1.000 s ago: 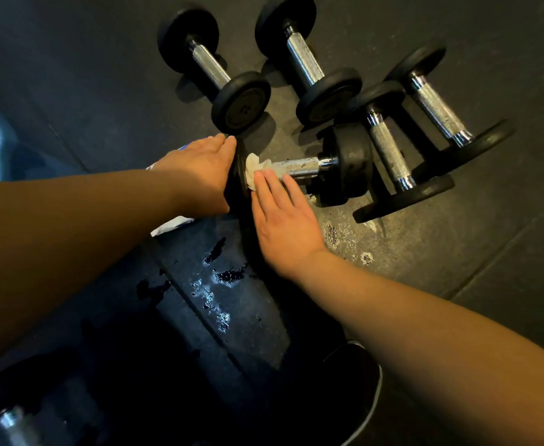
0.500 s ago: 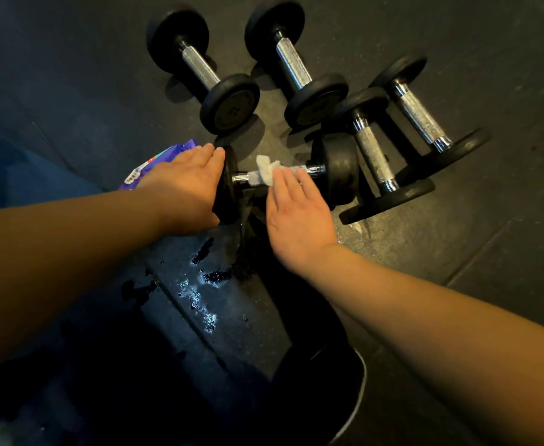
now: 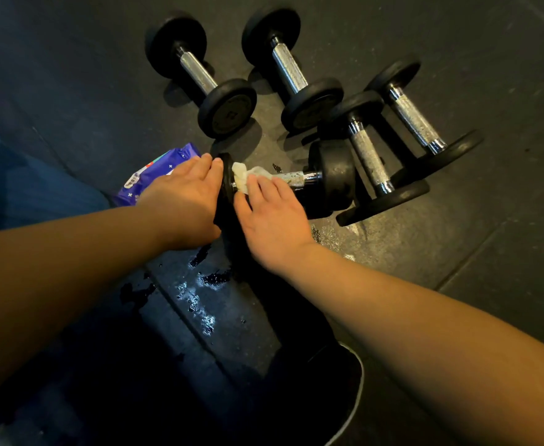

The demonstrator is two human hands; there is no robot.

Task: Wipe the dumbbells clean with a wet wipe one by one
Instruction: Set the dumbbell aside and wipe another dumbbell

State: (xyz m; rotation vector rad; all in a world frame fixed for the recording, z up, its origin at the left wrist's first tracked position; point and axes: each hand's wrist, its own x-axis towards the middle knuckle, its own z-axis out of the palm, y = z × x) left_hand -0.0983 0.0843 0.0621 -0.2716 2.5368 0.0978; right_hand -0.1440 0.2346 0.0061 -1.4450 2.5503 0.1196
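Observation:
A black dumbbell (image 3: 335, 178) with a chrome handle lies crosswise on the dark floor in the middle of the view. My left hand (image 3: 183, 201) rests flat against its left weight plate, fingers straight. My right hand (image 3: 270, 214) lies over the handle and presses a crumpled white wet wipe (image 3: 241, 178) onto it right beside that left plate. The right half of the handle and the right weight head are bare. My right thumb is hidden.
Several more dumbbells lie beyond: two at the back (image 3: 199, 75) (image 3: 290, 70) and two at the right (image 3: 368, 159) (image 3: 415, 120), close to the wiped one. A purple wipe pack (image 3: 154, 175) lies behind my left hand. Wet patches (image 3: 199, 304) mark the floor; a shoe (image 3: 338, 397) is below.
My right hand slid the wipe right along the handle, then back left up against the left plate. My left hand stayed on the plate.

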